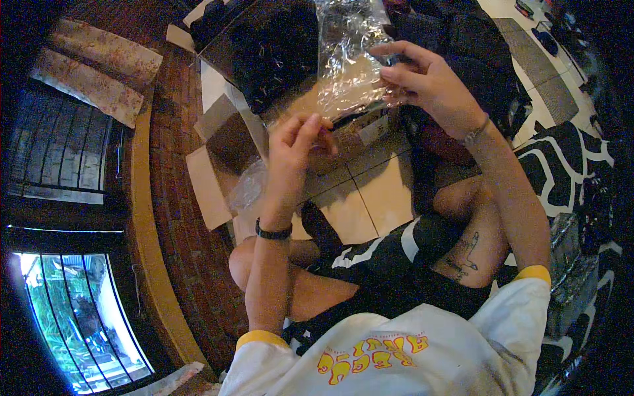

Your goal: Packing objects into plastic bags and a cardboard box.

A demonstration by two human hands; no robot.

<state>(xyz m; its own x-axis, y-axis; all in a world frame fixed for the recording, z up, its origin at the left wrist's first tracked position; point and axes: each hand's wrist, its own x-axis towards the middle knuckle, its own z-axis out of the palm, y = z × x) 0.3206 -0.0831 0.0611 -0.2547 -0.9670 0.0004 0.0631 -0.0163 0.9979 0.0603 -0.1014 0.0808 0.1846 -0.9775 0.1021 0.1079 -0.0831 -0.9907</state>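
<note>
A clear, shiny plastic bag (353,59) is stretched out in front of me, crinkled and full of reflections. My left hand (297,142) is closed, its thumb and fingers pinching at the bag's near left corner. At the bag's right edge, my right hand (422,76) has it between curved fingers, the index finger reaching over the plastic. Whether anything lies inside the bag is hard to tell through the glare. Dark, fluffy-looking cloth (274,56) lies just beyond my left hand.
An open cardboard box (228,138) with raised flaps stands at the left, beside loose clear plastic (249,185). Dark bags or clothing (456,39) are piled at the right. My bent legs rest on the tiled floor (360,204). A barred window (82,317) is at the lower left.
</note>
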